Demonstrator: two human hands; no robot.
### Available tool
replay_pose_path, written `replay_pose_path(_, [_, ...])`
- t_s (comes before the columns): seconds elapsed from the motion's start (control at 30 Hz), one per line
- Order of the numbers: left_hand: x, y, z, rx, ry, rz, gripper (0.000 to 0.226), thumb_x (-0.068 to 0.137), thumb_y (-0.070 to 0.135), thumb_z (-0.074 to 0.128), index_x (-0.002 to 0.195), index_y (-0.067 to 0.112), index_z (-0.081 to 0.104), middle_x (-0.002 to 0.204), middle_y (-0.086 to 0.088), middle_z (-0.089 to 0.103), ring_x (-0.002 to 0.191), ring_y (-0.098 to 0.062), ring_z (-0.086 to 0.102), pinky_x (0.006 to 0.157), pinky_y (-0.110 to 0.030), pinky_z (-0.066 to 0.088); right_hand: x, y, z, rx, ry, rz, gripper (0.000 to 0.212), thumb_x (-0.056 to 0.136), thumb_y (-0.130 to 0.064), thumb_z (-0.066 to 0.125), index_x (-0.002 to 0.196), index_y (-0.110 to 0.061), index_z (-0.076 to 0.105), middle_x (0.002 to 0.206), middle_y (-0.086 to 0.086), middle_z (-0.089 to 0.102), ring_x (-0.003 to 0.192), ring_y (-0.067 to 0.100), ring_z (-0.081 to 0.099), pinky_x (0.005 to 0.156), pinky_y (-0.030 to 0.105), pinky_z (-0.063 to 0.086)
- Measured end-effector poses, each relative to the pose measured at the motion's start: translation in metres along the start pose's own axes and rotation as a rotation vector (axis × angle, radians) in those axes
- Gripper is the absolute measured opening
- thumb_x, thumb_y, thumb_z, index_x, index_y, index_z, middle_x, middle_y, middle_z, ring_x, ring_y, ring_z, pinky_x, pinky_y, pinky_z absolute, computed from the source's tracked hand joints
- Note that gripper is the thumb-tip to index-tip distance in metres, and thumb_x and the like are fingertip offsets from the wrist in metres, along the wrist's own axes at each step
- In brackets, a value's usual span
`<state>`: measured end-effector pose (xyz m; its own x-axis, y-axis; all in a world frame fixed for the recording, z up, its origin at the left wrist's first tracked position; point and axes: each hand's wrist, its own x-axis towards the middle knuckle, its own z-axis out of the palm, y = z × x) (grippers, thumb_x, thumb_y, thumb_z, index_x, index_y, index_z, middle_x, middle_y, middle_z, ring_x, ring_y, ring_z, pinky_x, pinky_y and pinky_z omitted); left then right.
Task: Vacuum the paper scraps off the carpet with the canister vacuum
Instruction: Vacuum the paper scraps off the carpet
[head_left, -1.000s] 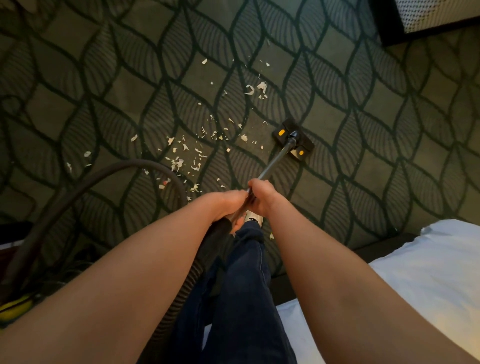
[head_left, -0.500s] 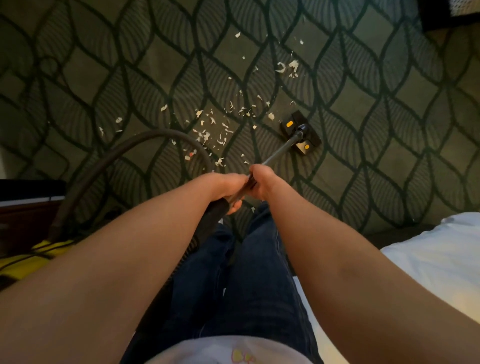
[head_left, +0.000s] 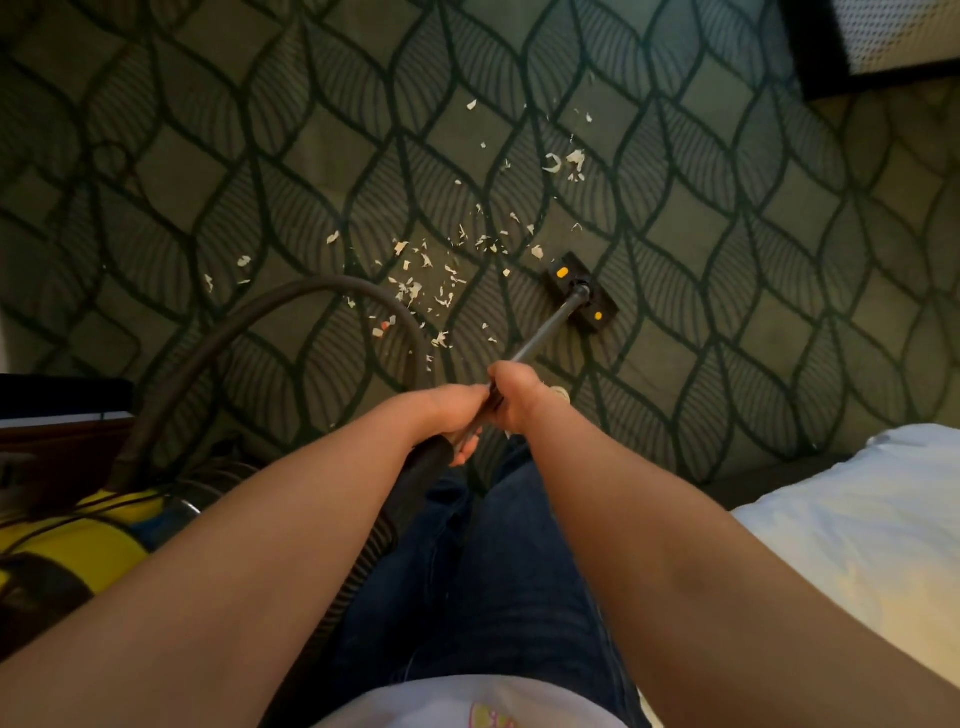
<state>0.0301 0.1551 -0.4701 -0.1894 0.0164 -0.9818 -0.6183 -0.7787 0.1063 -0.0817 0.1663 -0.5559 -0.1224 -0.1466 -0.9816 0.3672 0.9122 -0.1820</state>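
L hand (head_left: 457, 415) & R hand (head_left: 517, 397) wrapped round wand (head_left: 545, 332). Floor head (head_left: 582, 293) barely moved, ctr-right, so paper scraps (head_left: 421, 291) to its left are still uncollected.

This is a bedroom, though whether in a home or a hotel cannot be told. A carpet (head_left: 727, 364) with a dark leaf pattern covers the whole floor. A bed (head_left: 857, 519) with white linen stands on it at the right. Low dark furniture (head_left: 57, 395) sits at the left, beside a yellow household vacuum (head_left: 67, 545). A dark-framed mesh panel (head_left: 883, 41) stands at the carpet's far right corner.
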Motion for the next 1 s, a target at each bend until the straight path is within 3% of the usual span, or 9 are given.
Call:
replay_pose_path(0.07, [-0.007, 0.004, 0.001, 0.021, -0.004, 0.044, 0.058, 0.099, 0.061, 0.03, 0.078, 0.01, 0.048, 0.048, -0.003, 0.046, 0.036, -0.011, 0.044, 0.038, -0.021, 0.04, -0.007, -0.006, 0.0, 0.013, 0.024, -0.031, 0.037, 0.1, -0.018, 0.041, 0.137, -0.014, 0.037, 0.118, 0.016, 0.059, 0.097, 0.029, 0.066, 0.077, 0.044, 0.06])
replay_pose_path(0.2, [-0.02, 0.019, 0.004, 0.064, 0.0, 0.116, 0.056, 0.1, 0.058, 0.029, 0.083, 0.009, 0.05, 0.053, -0.003, 0.047, 0.04, -0.012, 0.044, 0.041, -0.021, 0.042, -0.019, -0.024, -0.005, 0.018, 0.061, -0.092, 0.044, 0.1, -0.019, 0.04, 0.144, -0.015, 0.035, 0.12, 0.015, 0.06, 0.097, 0.028, 0.066, 0.062, 0.037, 0.059])
replay_pose_path(0.27, [-0.024, 0.028, 0.006, 0.074, -0.002, 0.159, 0.055, 0.101, 0.057, 0.028, 0.086, 0.009, 0.05, 0.052, -0.004, 0.048, 0.042, -0.014, 0.046, 0.043, -0.023, 0.044, -0.022, -0.035, -0.008, 0.018, 0.059, -0.117, 0.05, 0.1, -0.019, 0.041, 0.148, -0.016, 0.032, 0.12, 0.015, 0.061, 0.097, 0.028, 0.067, 0.066, 0.038, 0.059])
replay_pose_path(0.6, [-0.036, 0.101, 0.022, 0.015, 0.039, 0.257, 0.054, 0.099, 0.059, 0.031, 0.086, 0.012, 0.054, 0.052, -0.001, 0.05, 0.043, -0.013, 0.048, 0.046, -0.026, 0.044, -0.04, -0.12, -0.042, -0.017, 0.067, -0.258, 0.033, 0.1, -0.014, 0.042, 0.133, -0.009, 0.04, 0.122, 0.016, 0.057, 0.096, 0.028, 0.063, 0.063, 0.041, 0.057])
replay_pose_path(0.7, [-0.036, 0.135, 0.029, -0.01, 0.062, 0.296, 0.053, 0.1, 0.057, 0.031, 0.085, 0.012, 0.054, 0.054, -0.003, 0.05, 0.045, -0.014, 0.048, 0.048, -0.026, 0.044, -0.035, -0.157, -0.056, -0.041, 0.072, -0.315, 0.035, 0.096, -0.012, 0.047, 0.131, -0.008, 0.041, 0.116, 0.015, 0.059, 0.094, 0.027, 0.064, 0.067, 0.039, 0.058])
replay_pose_path(0.8, [-0.026, 0.178, 0.034, -0.055, 0.077, 0.326, 0.056, 0.101, 0.057, 0.028, 0.085, 0.01, 0.053, 0.052, -0.004, 0.051, 0.041, -0.015, 0.048, 0.046, -0.026, 0.045, -0.024, -0.198, -0.068, -0.098, 0.086, -0.385, 0.038, 0.093, -0.009, 0.048, 0.131, -0.005, 0.044, 0.105, 0.012, 0.057, 0.082, 0.023, 0.059, 0.059, 0.034, 0.052])
replay_pose_path(0.9, [-0.008, 0.229, 0.038, -0.096, 0.075, 0.363, 0.06, 0.1, 0.059, 0.024, 0.096, 0.007, 0.055, 0.052, -0.006, 0.053, 0.043, -0.019, 0.05, 0.049, -0.027, 0.047, -0.008, -0.25, -0.085, -0.128, 0.061, -0.41, 0.037, 0.092, -0.008, 0.048, 0.129, -0.007, 0.046, 0.111, 0.014, 0.059, 0.092, 0.028, 0.061, 0.072, 0.038, 0.056])
replay_pose_path(1.0, [0.012, 0.285, 0.044, -0.127, 0.118, 0.348, 0.065, 0.1, 0.06, 0.022, 0.1, 0.006, 0.059, 0.055, -0.007, 0.057, 0.046, -0.02, 0.054, 0.054, -0.029, 0.049, 0.011, -0.308, -0.104, -0.173, 0.025, -0.397, 0.033, 0.094, -0.007, 0.047, 0.126, -0.011, 0.045, 0.106, 0.013, 0.058, 0.092, 0.028, 0.061, 0.071, 0.038, 0.055])
